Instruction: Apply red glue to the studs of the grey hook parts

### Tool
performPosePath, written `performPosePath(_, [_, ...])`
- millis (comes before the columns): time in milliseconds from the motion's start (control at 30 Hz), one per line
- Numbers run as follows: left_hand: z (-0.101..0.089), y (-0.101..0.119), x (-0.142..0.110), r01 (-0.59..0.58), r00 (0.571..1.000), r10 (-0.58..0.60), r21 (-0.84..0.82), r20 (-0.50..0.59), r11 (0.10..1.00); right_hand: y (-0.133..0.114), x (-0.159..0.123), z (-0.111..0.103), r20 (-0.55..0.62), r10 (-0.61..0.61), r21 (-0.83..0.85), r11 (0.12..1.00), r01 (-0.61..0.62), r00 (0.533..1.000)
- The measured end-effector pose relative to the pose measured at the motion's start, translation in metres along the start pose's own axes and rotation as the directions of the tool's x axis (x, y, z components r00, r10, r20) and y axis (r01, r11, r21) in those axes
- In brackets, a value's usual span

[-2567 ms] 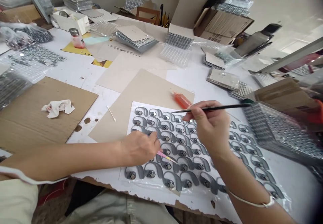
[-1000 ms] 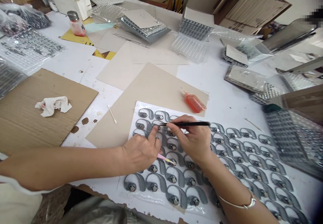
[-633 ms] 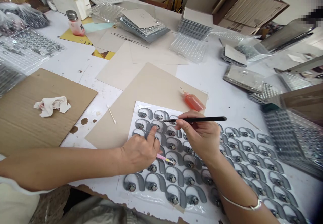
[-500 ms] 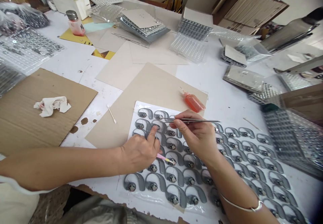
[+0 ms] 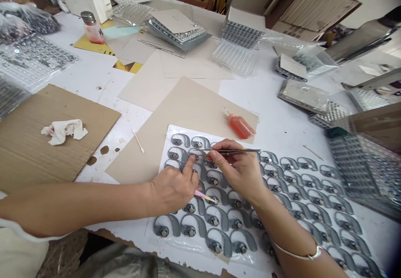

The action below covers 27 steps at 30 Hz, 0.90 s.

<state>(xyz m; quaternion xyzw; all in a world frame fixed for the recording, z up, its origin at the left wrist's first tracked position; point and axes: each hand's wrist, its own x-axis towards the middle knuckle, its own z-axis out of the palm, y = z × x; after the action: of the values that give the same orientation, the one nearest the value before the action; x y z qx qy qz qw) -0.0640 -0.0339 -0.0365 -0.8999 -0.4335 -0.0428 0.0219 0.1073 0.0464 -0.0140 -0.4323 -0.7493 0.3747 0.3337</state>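
Rows of grey hook-shaped earphone pieces [image 5: 216, 219], each with a round metal part and thin wires, lie on a white sheet. My left hand [image 5: 175, 186] rests over the left rows, its index fingertip pressing on one earphone piece [image 5: 194, 156]. A thin pink and yellow brush [image 5: 205, 196] sticks out from under its curled fingers. My right hand [image 5: 239, 171] pinches a pair of metal tweezers [image 5: 233, 151], held nearly level. The tweezers' tips point left, close above the piece under my left index finger; whether they touch a wire is too small to tell.
A small bottle of red liquid [image 5: 241, 126] lies on beige card [image 5: 175, 106] beyond the pieces. To the left are a cotton swab [image 5: 138, 141] and a crumpled tissue [image 5: 64, 131] on cardboard [image 5: 28, 161]. Clear trays [image 5: 354, 165] stand at right; a lidded jar [image 5: 92, 28] stands farther back.
My right hand has moved left with the tweezers, bringing their tips closer to my left index finger. My left hand stays in place.
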Motion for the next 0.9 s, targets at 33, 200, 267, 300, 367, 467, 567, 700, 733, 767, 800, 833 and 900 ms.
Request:
performPosePath(33, [0.0001,0.0000,-0.0001,0.000,1.000,0.000,0.004,-0.002,1.000,0.0005,-0.0001,0.0002,-0.001,-0.006,-0.008,1.000,0.006,1.000])
performPosePath(200, [0.0009,0.0006,-0.0016,0.002,0.999,-0.001,0.013,-0.036,1.000,0.0017,-0.0005,0.0007,0.001,-0.015,-0.036,0.999,0.015,1.000])
performPosePath(267, [0.0012,0.0009,-0.0027,-0.008,0.998,0.010,0.028,-0.063,1.000,0.0019,-0.0010,0.0010,0.007,-0.008,-0.041,0.999,0.009,1.000])
performPosePath(300, [0.0013,0.0010,-0.0031,-0.017,0.997,0.020,0.040,-0.077,0.999,0.0020,-0.0012,0.0011,0.008,-0.008,-0.044,0.999,0.008,1.000])
performPosePath(367, [0.0016,0.0008,-0.0037,-0.035,0.995,0.041,0.061,-0.095,0.998,0.0020,-0.0018,0.0012,0.012,-0.018,-0.050,0.999,0.018,1.000])
performPosePath(467, [0.0017,-0.0001,-0.0033,-0.045,0.995,0.051,0.067,-0.085,0.997,0.0015,-0.0022,0.0007,0.014,-0.047,-0.058,0.997,0.048,0.999])
performPosePath(567, [0.0011,-0.0007,-0.0024,-0.040,0.998,0.042,0.050,-0.046,0.998,0.0008,-0.0023,0.0000,0.018,-0.076,-0.085,0.993,0.077,0.997])
performPosePath(700, [-0.0007,-0.0005,-0.0016,-0.032,0.999,0.032,0.016,-0.011,0.999,0.0024,-0.0031,0.0004,0.019,-0.149,-0.150,0.977,0.150,0.989])
performPosePath(733, [-0.0011,-0.0004,-0.0014,-0.030,1.000,0.030,0.014,-0.008,0.999,0.0032,-0.0035,0.0008,0.020,-0.168,-0.162,0.972,0.168,0.986])
performPosePath(767, [-0.0015,-0.0003,-0.0013,-0.028,1.000,0.028,0.015,-0.007,0.999,0.0039,-0.0038,0.0011,0.021,-0.183,-0.172,0.968,0.184,0.983])
performPosePath(800, [-0.0018,-0.0002,-0.0012,-0.026,1.000,0.026,0.019,-0.006,0.999,0.0046,-0.0041,0.0015,0.024,-0.197,-0.178,0.964,0.198,0.980])
performPosePath(833, [-0.0020,-0.0001,-0.0010,-0.024,1.000,0.024,0.025,-0.007,0.999,0.0050,-0.0043,0.0018,0.026,-0.206,-0.182,0.961,0.207,0.978])
performPosePath(900, [-0.0021,0.0000,-0.0008,-0.021,1.000,0.021,0.032,-0.007,0.999,0.0055,-0.0045,0.0022,0.032,-0.208,-0.183,0.960,0.210,0.978])
